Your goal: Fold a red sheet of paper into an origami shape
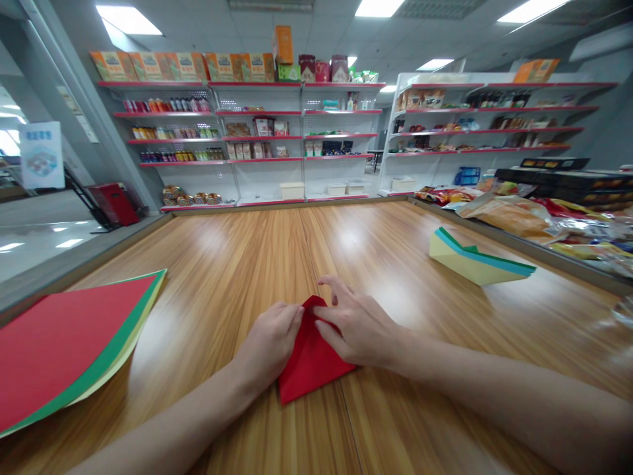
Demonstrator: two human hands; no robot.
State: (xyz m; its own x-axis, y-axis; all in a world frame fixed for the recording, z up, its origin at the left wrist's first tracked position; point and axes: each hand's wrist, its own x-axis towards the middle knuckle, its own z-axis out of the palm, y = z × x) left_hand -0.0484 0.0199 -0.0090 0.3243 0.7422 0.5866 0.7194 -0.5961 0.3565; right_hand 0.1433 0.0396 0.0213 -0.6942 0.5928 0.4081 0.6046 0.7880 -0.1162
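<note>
A folded piece of red paper (316,369) lies on the wooden table in front of me, pointed at its far end and wide at the near edge. My left hand (271,336) grips its left side, fingers pressed together near the upper tip. On the right side, my right hand (359,326) rests over the paper with its fingers apart. One finger touches the fold near the tip, the thumb lies on the paper, and another finger is raised off it. The underside of the paper is hidden.
To the left lies a stack of coloured sheets (74,343), red on top with green and pale yellow below. A folded paper boat (475,260) in yellow, blue and green stands at the right. Packaged snacks (519,218) line the table's right side; stocked shelves (257,136) stand behind.
</note>
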